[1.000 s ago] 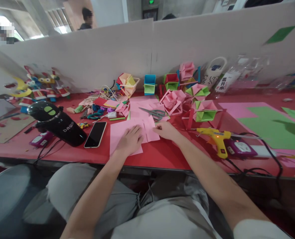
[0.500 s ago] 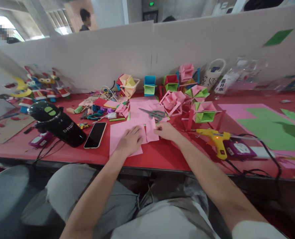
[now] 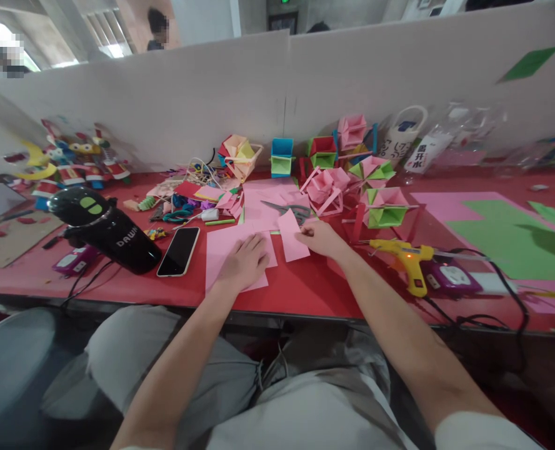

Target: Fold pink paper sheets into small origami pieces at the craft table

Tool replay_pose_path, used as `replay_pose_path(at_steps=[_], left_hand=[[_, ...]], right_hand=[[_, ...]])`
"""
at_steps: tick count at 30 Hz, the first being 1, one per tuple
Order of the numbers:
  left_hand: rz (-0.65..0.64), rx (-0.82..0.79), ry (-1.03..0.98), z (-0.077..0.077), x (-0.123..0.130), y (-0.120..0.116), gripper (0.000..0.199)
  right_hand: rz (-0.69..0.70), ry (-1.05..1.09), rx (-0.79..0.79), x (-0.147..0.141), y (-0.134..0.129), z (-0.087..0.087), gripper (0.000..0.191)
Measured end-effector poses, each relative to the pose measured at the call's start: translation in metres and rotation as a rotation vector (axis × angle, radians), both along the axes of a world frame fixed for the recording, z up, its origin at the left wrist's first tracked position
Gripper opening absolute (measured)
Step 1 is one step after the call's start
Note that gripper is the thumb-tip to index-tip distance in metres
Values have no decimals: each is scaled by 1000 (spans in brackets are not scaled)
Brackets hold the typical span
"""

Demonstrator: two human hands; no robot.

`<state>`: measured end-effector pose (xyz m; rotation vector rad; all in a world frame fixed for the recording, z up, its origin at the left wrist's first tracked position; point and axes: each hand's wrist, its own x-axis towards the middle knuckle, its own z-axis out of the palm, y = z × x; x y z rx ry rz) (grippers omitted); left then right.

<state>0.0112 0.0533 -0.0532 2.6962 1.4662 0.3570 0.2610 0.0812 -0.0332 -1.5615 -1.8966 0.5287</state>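
The left hand (image 3: 245,257) is laid palm down, fingers extended and slightly spread, on a pink paper sheet (image 3: 217,253) on the red table (image 3: 305,290). Its forearm is angled in from the lower left. By the right hand (image 3: 319,239), the right edge of a pink paper strip (image 3: 292,240) is pinched between thumb and curled fingers, the forearm being slanted in from the lower right. The strip is held between the hands, apart from the sheet under the left palm.

Beyond the strip, grey-handled scissors (image 3: 297,214) are seen lying on more pink paper. Left of the left hand, a smartphone (image 3: 179,251) is placed; farther left is a tilted black tumbler (image 3: 127,240) on which "DAW" can be read, the lettering's end being unclear. To the right of the right hand, a yellow glue gun (image 3: 409,259) with a lit orange indicator is set beside a purple power strip (image 3: 450,278). Far beyond that hand, "喝开水" is printed on a clear bottle's white label (image 3: 428,152).
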Motion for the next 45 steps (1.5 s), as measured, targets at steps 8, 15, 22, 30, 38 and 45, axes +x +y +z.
replay_pose_path(at_steps=[8,15,22,30,38,45], left_hand=[[47,3,-49,12,2,-4,53],[34,-83,-266,18,0,2,63],[34,-110,-597,4,-6,15,61],[48,-310,-879,9,-8,20,26],[163,-246,-1217,16,-5,24,21],[184,-355,-1110,22,-1,12,53]], right_hand=[[-2,42,6,-4,2,0,15],[-12,296,-106,-9,0,7,18],[-117,870,-169,-13,10,2,29],[56,1002,-160,-18,7,3,34],[478,483,-492,-30,-15,12,32],[290,629,-408,-34,-10,8,33]])
